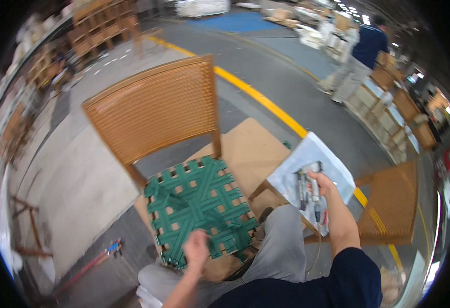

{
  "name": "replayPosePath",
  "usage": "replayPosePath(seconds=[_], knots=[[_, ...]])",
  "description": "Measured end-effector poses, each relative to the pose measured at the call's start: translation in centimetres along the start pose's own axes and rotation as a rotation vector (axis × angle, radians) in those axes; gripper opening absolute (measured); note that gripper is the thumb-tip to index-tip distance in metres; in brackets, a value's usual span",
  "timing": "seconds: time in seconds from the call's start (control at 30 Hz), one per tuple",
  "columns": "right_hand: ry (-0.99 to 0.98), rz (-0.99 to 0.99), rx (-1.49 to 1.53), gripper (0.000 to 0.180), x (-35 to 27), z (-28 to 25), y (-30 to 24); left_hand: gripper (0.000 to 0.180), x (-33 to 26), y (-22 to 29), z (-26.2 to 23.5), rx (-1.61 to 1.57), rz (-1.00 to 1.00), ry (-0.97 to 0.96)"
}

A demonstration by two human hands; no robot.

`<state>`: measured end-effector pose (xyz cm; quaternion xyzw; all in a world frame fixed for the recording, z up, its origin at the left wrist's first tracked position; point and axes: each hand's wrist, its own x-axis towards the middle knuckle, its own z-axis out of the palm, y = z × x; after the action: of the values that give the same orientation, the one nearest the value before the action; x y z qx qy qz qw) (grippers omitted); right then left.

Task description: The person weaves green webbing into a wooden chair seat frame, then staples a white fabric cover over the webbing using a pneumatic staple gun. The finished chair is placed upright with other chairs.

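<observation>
Hanging from the tool [302, 190] gripped in the right hand [322, 184], right of centre, the hose [319, 240] could catch on the knee [285, 226] and jerk the aim. The left hand [197, 249], blurred at lower centre, is over the green webbing [190, 208]; its grip I cannot tell. Any slack strip could let the weave sag. Cardboard [256, 141] lies behind the chair [155, 108]; grey floor [245, 61], yellow line [266, 105] and a co-worker [367, 49] fill the upper right.

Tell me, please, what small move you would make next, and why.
I would probably bring the handheld tool across to the green webbing: the right hand grips it over the pale sheet, while the left hand is over the webbing's near part.
</observation>
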<state>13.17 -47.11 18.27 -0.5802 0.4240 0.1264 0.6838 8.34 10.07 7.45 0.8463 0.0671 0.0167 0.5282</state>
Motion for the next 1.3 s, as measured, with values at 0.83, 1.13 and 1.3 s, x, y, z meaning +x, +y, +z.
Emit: replayPosePath(seconds=[0.83,1.13,1.3], knots=[[-0.104,-0.871,-0.555,0.03,2.5,15.5,8.6,0.044,-2.1,-0.1,0.8,-1.181,-0.997,0.031],[-0.295,-0.867,-1.246,0.063,-7.6,38.1,17.3,0.053,-6.3,1.2,-2.7,-0.732,-0.706,0.322],[-0.474,-1.143,-1.257,0.023,-6.9,36.4,15.8,0.043,-4.0,2.1,-0.7,-0.681,-0.549,0.152]])
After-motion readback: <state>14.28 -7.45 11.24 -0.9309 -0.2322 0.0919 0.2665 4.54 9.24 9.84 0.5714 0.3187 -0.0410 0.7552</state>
